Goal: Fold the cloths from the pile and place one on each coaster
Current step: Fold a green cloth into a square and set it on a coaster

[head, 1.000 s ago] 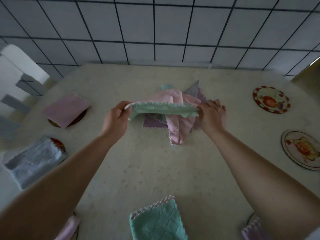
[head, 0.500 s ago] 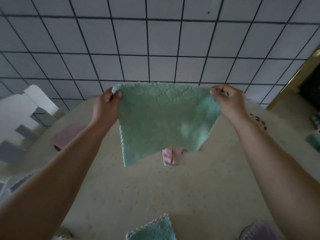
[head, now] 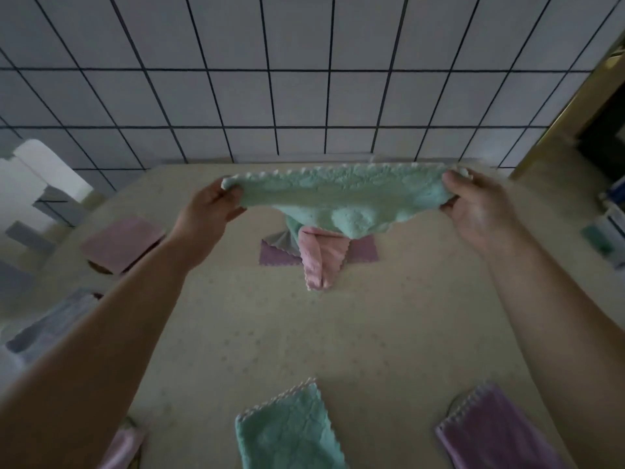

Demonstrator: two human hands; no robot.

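Note:
I hold a mint-green cloth (head: 341,201) stretched out above the table. My left hand (head: 206,211) pinches its left corner and my right hand (head: 473,208) pinches its right corner. The cloth sags in the middle toward the pile (head: 319,255) of pink, purple and grey cloths lying beneath it. Folded cloths lie around the table: a pink one (head: 121,243) and a grey one (head: 50,324) at the left, a green one (head: 287,431) and a purple one (head: 497,431) at the near edge. A dark coaster rim (head: 98,266) shows under the pink one.
The beige table (head: 304,333) stands against a white tiled wall (head: 304,79). A white chair (head: 33,191) stands at the left. A door frame (head: 568,106) and some containers (head: 608,225) are at the right. Another pink cloth (head: 118,448) peeks out at the near left.
The green cloth was lifted off the pile and held up spread open. It has since come down toward the table and hangs lower and flatter, and my view has tilted downward.

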